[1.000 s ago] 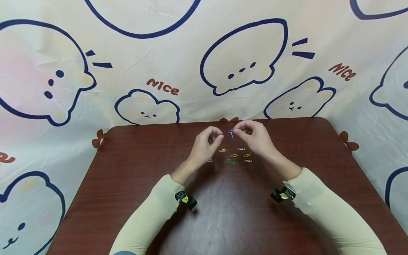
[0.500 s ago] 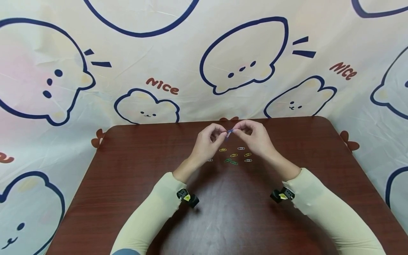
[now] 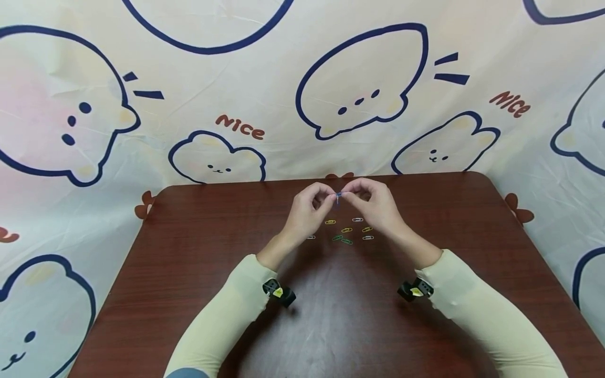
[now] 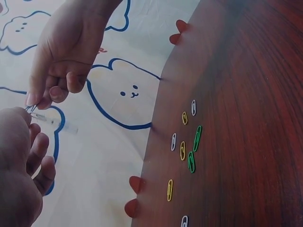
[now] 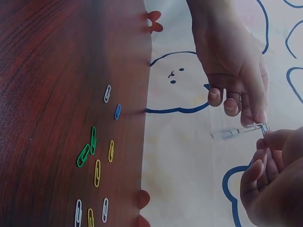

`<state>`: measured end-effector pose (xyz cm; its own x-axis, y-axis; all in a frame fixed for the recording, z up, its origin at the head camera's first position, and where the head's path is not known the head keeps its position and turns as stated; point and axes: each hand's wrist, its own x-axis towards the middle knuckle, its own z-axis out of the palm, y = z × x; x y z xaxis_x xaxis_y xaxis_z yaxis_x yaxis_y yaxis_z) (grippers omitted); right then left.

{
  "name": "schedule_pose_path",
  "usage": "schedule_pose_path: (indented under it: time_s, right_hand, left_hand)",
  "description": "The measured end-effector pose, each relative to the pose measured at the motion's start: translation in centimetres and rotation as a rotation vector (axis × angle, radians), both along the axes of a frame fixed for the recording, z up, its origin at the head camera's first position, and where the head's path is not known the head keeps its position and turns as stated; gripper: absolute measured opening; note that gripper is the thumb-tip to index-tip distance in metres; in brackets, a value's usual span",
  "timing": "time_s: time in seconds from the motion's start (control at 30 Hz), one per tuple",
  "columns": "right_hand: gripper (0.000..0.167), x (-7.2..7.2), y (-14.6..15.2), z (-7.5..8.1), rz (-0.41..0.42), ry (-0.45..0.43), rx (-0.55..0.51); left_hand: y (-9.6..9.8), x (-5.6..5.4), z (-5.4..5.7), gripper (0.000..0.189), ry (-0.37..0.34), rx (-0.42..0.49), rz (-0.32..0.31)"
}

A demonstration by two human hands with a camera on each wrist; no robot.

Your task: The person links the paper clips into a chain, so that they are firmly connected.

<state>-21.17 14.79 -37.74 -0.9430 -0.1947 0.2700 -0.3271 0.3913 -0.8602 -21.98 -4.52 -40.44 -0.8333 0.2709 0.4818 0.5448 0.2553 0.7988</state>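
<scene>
In the head view my left hand (image 3: 304, 212) and right hand (image 3: 375, 207) meet fingertip to fingertip over the far part of the table. Between them is a small blue paper clip (image 3: 338, 195), pinched by thumb and forefinger from each side. One or more linked clips (image 5: 232, 133) dangle below it, blurred in the right wrist view; their exact number is hard to tell. The left wrist view also shows both sets of fingertips closing on the thin wire (image 4: 31, 108). Whether a second clip hides in the left fingertips, I cannot tell.
Loose paper clips lie scattered on the dark wooden table (image 3: 189, 294) nearer than the hands: yellow clips (image 3: 347, 230), green clips (image 3: 347, 242), white clips (image 3: 367, 238). A blue clip (image 5: 118, 112) shows in the right wrist view. Behind the table hangs a printed cloth (image 3: 264, 89).
The left hand has moved right and slightly up until its fingertips meet the blue clip. My right hand has shifted a little left. The hanging clips swung and now hang nearly straight.
</scene>
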Motion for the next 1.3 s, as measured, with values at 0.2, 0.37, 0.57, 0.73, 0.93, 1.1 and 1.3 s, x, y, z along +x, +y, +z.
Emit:
schedule_pose_path:
  time_s: [0.2, 0.37, 0.57, 0.73, 0.93, 1.1, 1.3]
  right_hand:
    - [0.014, 0.0, -0.2, -0.1, 0.017, 0.002, -0.008]
    - [0.013, 0.0, -0.2, 0.0, 0.025, -0.006, -0.016]
    - [0.014, -0.1, 0.1, -0.2, 0.02, -0.014, -0.02]
    - [0.016, -0.2, 1.0, -0.7, 0.001, -0.013, 0.013]
    - [0.018, -0.1, 2.6, -1.8, -0.026, -0.017, 0.064]
    - [0.02, -0.1, 3.9, -3.0, -0.038, -0.038, 0.087]
    - [0.018, -0.3, 5.2, -4.2, -0.063, -0.053, 0.11]
  left_hand:
    - [-0.2, 0.1, 0.2, 0.005, -0.003, -0.023, 0.014]
    - [-0.3, 0.0, 0.2, 0.005, 0.002, -0.029, 0.019]
    - [-0.5, -0.1, 0.1, 0.005, 0.006, -0.022, 0.026]
    - [-0.7, -0.1, 0.0, 0.005, 0.006, -0.023, 0.029]
    - [-1.0, -0.1, -0.4, 0.005, 0.008, -0.019, 0.039]
    - [-1.3, -0.1, -0.5, 0.005, 0.013, -0.022, 0.043]
    - [-1.5, 0.1, -0.5, 0.006, 0.013, -0.032, 0.042]
